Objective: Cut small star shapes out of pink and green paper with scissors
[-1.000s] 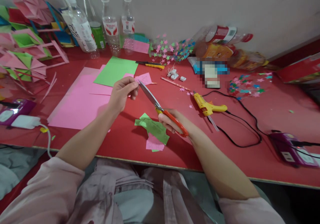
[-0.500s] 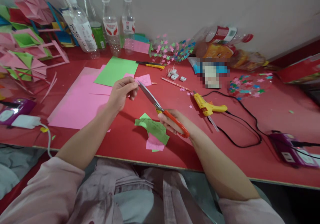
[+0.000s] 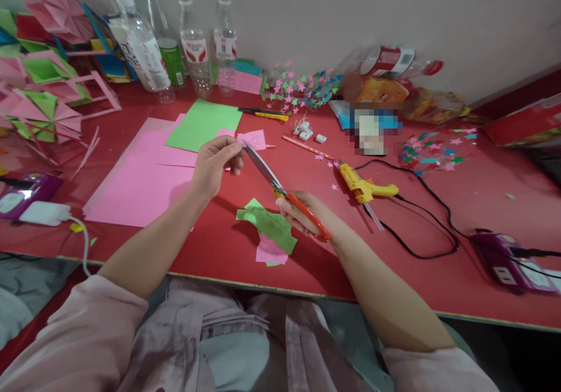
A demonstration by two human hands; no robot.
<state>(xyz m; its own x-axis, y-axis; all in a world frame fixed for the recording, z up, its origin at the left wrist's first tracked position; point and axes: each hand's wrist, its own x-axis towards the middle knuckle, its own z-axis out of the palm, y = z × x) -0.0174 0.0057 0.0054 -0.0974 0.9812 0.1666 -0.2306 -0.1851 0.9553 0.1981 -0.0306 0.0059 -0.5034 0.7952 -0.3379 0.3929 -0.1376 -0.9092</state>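
My right hand is wrapped around the orange-red handles of a pair of scissors. The blades point up and left, looking nearly closed. At their tip, my left hand pinches thumb and forefinger together; whatever sits in that pinch is too small to make out. Just beyond the fingertips appears a pink paper piece with pencil lines drawn on it. Between my forearms, green paper scraps overlap a pink scrap on the red table.
Left of my hands lie pink sheets and a green sheet. A yellow glue gun with a black cord rests to the right. Behind are a utility knife, a pencil, star cutouts and plastic bottles.
Hardly anything differs. Both hands and the scissors hold almost the same position, with only a very slight shift.
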